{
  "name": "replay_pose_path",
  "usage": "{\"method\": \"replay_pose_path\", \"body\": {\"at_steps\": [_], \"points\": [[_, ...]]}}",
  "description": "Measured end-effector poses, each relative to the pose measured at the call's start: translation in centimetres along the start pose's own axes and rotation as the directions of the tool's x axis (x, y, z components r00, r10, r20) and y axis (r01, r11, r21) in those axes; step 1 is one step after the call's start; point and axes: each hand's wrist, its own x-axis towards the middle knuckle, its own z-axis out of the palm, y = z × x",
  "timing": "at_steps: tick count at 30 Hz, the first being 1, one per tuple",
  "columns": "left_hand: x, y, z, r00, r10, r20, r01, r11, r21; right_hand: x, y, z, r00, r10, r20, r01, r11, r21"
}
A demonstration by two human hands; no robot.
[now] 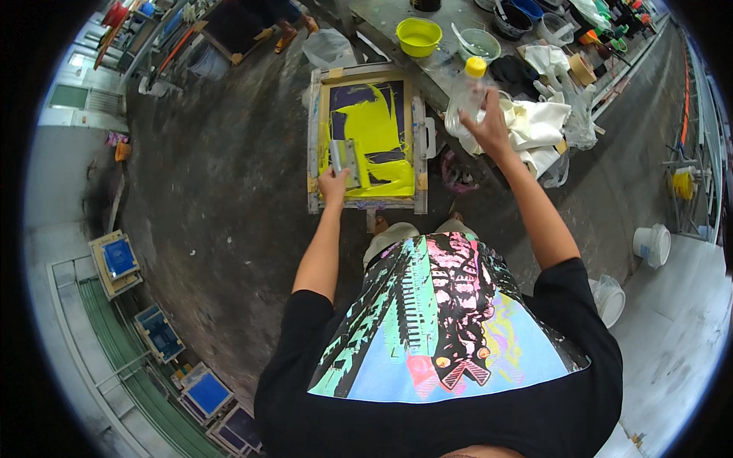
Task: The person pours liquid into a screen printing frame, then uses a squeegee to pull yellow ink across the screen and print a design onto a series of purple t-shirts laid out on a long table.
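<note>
Yellow ink (pixel 370 128) on a screen-printing frame (pixel 314 130)
Left hand (pixel 334 186) clamped on a squeegee (pixel 346 159) there; right hand (pixel 489 126) closed round a clear, yellow-capped bottle (pixel 463 96) at the bench (pixel 382 21).

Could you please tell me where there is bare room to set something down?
The widest free patch is dark floor between the screen frame and the blue-faced frames at lower left. A smaller one lies between the right forearm and white bucket. The table is crowded around the right hand: clear bottle, yellow bowl, crumpled white material.
</note>
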Motion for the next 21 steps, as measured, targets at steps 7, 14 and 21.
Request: {"method": "replay_pose_path", "body": {"at_steps": [7,14,21], "points": [[0.5,3.1,-3.8,0.982,0.148,-0.115,-0.115,0.96,0.254,-7.6,-4.6,1.5,0.763,0.256,0.594,-0.109,0.956,-0.272],[-0.2,0.6,-3.5,0.966,0.128,-0.224,-0.14,0.989,-0.037,-9.6,0.0,5.6,0.559,0.294,0.775,0.366,0.751,-0.549],[-0.8,1.9,-4.7,0.97,0.07,-0.235,-0.109,0.981,-0.158,-8.2,0.9,11.1,0.468,0.262,0.844,0.564,0.647,-0.513]]}}
